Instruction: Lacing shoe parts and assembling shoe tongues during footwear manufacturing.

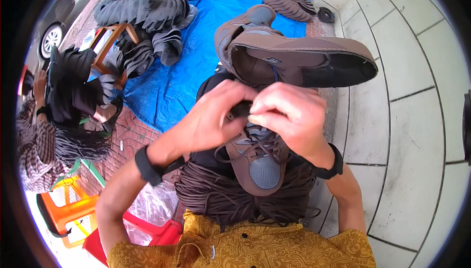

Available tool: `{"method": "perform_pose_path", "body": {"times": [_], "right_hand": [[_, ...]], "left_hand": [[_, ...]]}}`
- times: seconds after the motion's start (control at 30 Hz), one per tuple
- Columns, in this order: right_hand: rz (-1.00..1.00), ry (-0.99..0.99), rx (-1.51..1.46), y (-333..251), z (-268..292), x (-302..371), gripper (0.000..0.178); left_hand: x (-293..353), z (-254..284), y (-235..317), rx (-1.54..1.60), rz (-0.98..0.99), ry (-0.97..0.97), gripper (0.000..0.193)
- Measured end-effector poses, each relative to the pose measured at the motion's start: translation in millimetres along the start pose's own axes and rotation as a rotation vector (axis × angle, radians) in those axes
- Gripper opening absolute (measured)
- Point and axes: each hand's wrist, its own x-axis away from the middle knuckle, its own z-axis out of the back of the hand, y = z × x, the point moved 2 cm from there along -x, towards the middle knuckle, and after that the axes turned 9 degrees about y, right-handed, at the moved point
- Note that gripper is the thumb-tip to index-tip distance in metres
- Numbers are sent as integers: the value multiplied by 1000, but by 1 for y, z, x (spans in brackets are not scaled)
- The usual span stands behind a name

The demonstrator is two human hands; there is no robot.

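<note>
A brown shoe upper point(240, 162) with a grey mesh toe point(265, 172) lies on my lap, toe toward me. Brown shoelace point(262, 145) crosses its front and hangs in loops at the sides. My left hand point(216, 113) is closed around the left side of its lacing, thumb toward me. Close by, my right hand point(292, 113) pinches the shoelace near the top eyelets; the fingertips partly hide it. Under the toe, a thick bundle of brown shoelaces point(206, 189) spreads across my lap. Just beyond my hands rests a nested stack of brown shoe uppers point(299, 47).
Rows of grey and brown uppers point(142, 10) cover part of a blue tarp point(169, 89). On the left, a person in a checked garment point(37, 145) sits near dark laces point(83, 143). Orange point(73, 209) and red point(157, 228) plastic stools stand near me; a tiled wall point(397, 135) rises right.
</note>
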Motion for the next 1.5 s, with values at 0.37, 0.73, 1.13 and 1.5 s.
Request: {"method": "perform_pose_path", "body": {"times": [0.37,0.73,1.13,1.5], "right_hand": [[-111,-156,361,16,39,42,23],[314,-223,516,33,35,52,8],[373,-232,666,31,67,37,11],[226,-180,802,47,142,50,8]], "left_hand": [[23,-16,4,-253,-144,154,15],[42,-4,15,-162,167,252,15],[95,77,-9,108,473,853,22],[136,122,-23,86,499,990,26]]}}
